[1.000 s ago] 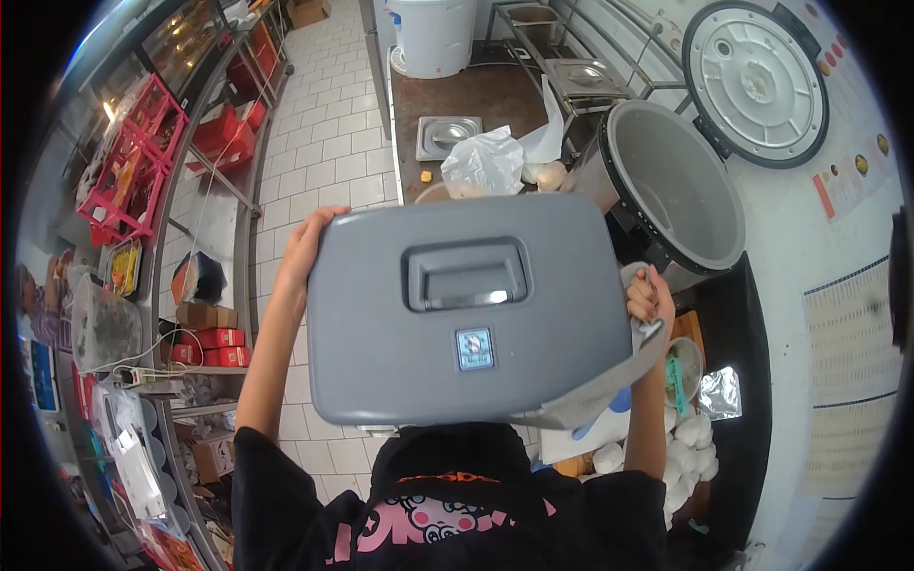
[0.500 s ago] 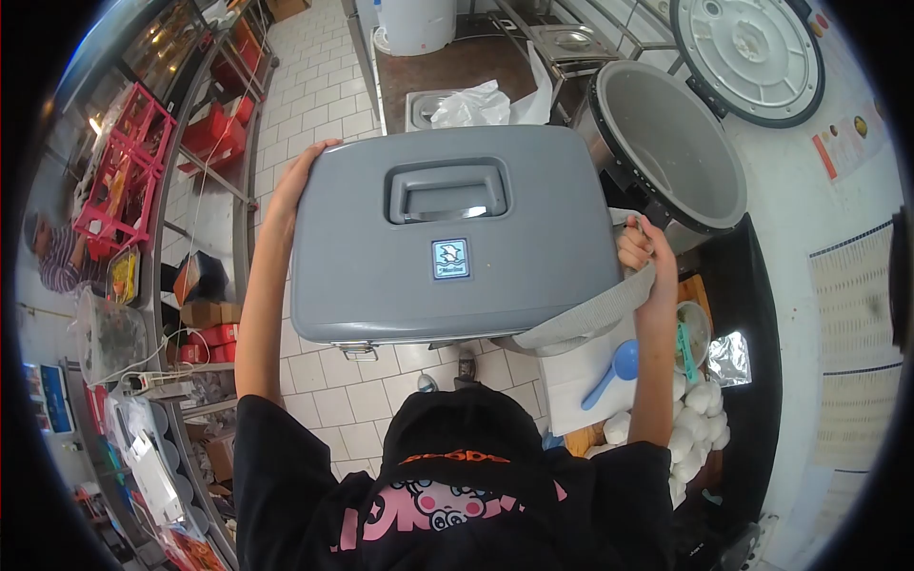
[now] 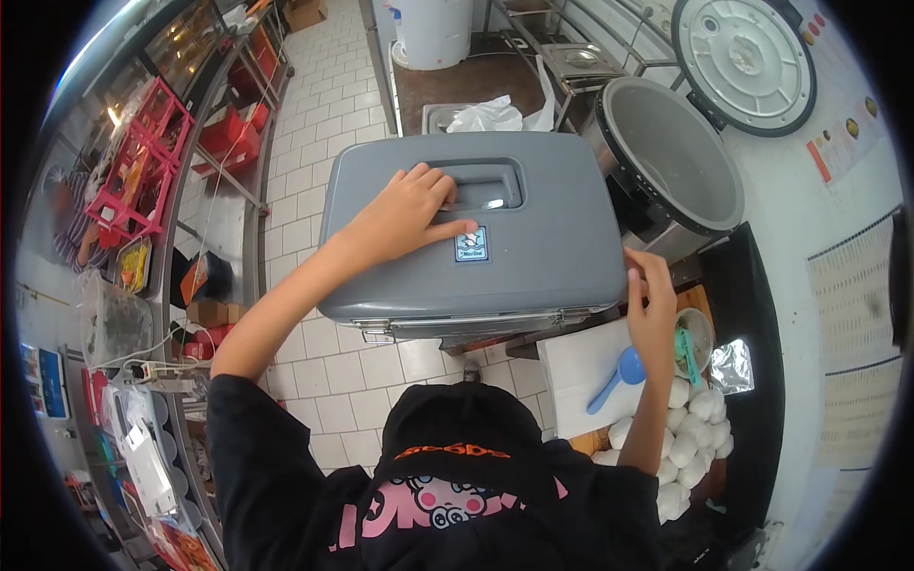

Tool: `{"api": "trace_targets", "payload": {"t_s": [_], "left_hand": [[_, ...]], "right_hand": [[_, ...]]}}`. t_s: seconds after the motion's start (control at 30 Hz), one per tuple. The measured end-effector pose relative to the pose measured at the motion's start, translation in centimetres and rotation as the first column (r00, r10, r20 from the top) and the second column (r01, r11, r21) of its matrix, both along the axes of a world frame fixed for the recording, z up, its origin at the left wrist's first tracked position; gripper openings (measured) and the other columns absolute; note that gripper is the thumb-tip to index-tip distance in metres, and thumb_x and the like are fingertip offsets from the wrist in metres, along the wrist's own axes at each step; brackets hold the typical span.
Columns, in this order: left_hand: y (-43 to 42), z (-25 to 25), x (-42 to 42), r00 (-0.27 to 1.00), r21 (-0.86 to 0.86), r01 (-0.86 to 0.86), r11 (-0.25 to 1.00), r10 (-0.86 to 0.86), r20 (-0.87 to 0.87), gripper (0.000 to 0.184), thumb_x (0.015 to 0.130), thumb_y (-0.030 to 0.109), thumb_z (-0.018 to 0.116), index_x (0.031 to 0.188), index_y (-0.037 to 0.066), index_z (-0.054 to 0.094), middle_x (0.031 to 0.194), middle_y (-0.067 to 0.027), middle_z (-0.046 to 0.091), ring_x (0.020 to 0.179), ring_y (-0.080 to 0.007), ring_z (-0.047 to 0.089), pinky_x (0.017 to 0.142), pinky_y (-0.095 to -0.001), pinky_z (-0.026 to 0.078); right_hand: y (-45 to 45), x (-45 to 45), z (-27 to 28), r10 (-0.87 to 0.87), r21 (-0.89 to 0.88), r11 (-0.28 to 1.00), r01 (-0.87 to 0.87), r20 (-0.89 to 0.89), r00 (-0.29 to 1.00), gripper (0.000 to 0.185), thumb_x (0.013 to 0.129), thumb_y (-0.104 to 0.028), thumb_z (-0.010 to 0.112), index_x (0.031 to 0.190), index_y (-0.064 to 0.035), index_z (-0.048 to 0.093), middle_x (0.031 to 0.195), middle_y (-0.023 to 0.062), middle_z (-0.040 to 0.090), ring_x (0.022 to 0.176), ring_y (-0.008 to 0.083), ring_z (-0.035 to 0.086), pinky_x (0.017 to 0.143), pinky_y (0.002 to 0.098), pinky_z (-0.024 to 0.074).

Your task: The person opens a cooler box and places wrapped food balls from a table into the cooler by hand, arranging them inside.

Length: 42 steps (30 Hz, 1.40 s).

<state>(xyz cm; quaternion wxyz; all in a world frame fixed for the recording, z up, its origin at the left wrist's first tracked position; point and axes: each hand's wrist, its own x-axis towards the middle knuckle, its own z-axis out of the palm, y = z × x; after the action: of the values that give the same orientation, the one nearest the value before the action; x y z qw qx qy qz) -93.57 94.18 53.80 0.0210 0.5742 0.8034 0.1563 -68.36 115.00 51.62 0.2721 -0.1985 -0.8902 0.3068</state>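
A large grey cooler box with a flat lid and a small blue-and-white label fills the centre of the view. My left hand lies over the left end of the lid's recessed handle. Its fingers curl into the recess, and the thumb stretches out to the label. Beside the box's right edge is my right hand, fingers loosely bent and apart, fingertips at the lid's rim. Metal latches show along the near side. The strap is hidden.
To the right stands a deep grey pot with its lid raised. Below it are a blue ladle, a bowl with green tongs and several white rounded pieces. Shelving with red crates runs along the left; a person stands beyond.
My left hand has moved from the box's far left corner onto the lid handle. My right hand has let go of the grey strap and dropped lower. The box has shifted slightly right.
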Motion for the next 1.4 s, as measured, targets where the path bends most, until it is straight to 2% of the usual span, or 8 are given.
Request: {"api": "trace_targets", "payload": {"t_s": [0.33,0.53,0.73,0.87,1.03,1.17,1.27,1.4], "left_hand": [[3.8,-0.4,-4.5,0.924,0.129,0.276,0.953,-0.225,-0.31,0.021,0.075,0.02,0.061,0.087,0.004,0.055,0.089,-0.0047,0.052,0.084,-0.0213,0.05,0.075,-0.03,0.044],[4.4,-0.1,-4.0,0.404,-0.133,0.316,0.94,-0.26,-0.877,0.023,0.066,0.014,0.06,0.085,0.002,0.053,0.081,-0.0045,0.052,0.081,-0.0176,0.05,0.073,-0.0268,0.044],[4.2,5.2,-5.0,0.519,-0.031,0.388,0.921,-0.246,-0.819,0.029,0.065,0.017,0.063,0.09,0.005,0.055,0.078,-0.0029,0.054,0.08,-0.0195,0.053,0.072,-0.0314,0.046],[6.7,11.8,-9.0,0.917,-0.165,0.258,0.952,-0.295,-0.268,0.035,0.071,0.018,0.063,0.101,0.003,0.053,0.091,-0.0091,0.058,0.086,-0.025,0.056,0.077,-0.0345,0.045],[11.1,13.5,-16.6,0.842,-0.49,0.439,0.753,-0.535,-0.067,0.033,0.079,0.016,0.059,0.106,-0.004,0.056,0.097,-0.0147,0.063,0.086,-0.0243,0.059,0.079,-0.035,0.046],[12.7,16.3,-17.8,0.952,-0.574,0.234,0.785,-0.304,-0.028,0.035,0.079,0.016,0.058,0.108,-0.003,0.055,0.098,-0.0155,0.063,0.087,-0.0238,0.06,0.08,-0.0354,0.046],[12.2,19.7,-18.8,0.998,-0.637,0.012,0.771,-0.048,-0.04,0.041,0.089,0.019,0.047,0.126,0.002,0.041,0.13,-0.0145,0.043,0.117,-0.0248,0.043,0.101,-0.0324,0.03],[6.8,23.1,-13.8,0.997,-0.235,-0.055,0.97,0.065,0.037,0.053,0.092,0.041,0.031,0.117,-0.001,0.051,0.107,-0.017,0.06,0.094,-0.0242,0.06,0.081,-0.0334,0.048]], "right_hand": [[-2.8,3.1,-1.3,-0.074,-0.197,0.979,0.049,-0.12,0.99,0.032,0.087,-0.008,0.05,0.119,-0.001,0.047,0.11,0.0136,0.048,0.099,0.0236,0.055,0.083,0.0316,0.0471],[-3.0,3.5,-3.6,-0.156,-0.223,0.967,0.122,-0.138,0.978,0.04,0.088,-0.012,0.051,0.125,-0.0022,0.04,0.113,0.0143,0.046,0.101,0.0238,0.051,0.083,0.0327,0.0462],[-3.1,3.5,-5.6,-0.147,-0.338,0.936,0.099,-0.121,0.982,0.05,0.087,-0.015,0.053,0.131,-0.0022,0.032,0.117,0.016,0.042,0.103,0.0243,0.048,0.085,0.0332,0.0432],[-3.4,2.0,-4.1,-0.161,-0.384,0.92,0.085,-0.17,0.972,0.056,0.083,-0.013,0.058,0.131,-0.0019,0.032,0.121,0.0167,0.04,0.108,0.0277,0.045,0.088,0.0364,0.0411],[-4.3,-2.5,1.3,0.24,0.189,0.959,-0.211,-0.147,0.959,0.059,0.072,-0.017,0.068,0.126,-0.0059,0.045,0.132,0.016,0.036,0.125,0.0346,0.032,0.104,0.0468,0.0235],[-2.0,-10.4,7.1,0.138,0.806,0.592,-0.014,-0.084,0.987,0.064,0.073,-0.022,0.068,0.131,-0.0275,0.042,0.144,0.0113,0.02,0.132,0.0351,0.019,0.099,0.0638,0.0173],[0.5,-15.8,8.8,0.04,0.794,0.606,-0.04,0.019,0.999,0.069,0.071,-0.025,0.068,0.132,-0.0341,0.038,0.146,0.0044,0.018,0.133,0.0325,0.016,0.099,0.0659,0.0153],[3.8,-20.2,8.5,0.158,0.809,0.587,-0.016,-0.095,0.983,0.068,0.072,-0.028,0.067,0.132,-0.0303,0.037,0.144,0.0032,0.021,0.133,0.0305,0.019,0.097,0.0641,0.0214]]}}
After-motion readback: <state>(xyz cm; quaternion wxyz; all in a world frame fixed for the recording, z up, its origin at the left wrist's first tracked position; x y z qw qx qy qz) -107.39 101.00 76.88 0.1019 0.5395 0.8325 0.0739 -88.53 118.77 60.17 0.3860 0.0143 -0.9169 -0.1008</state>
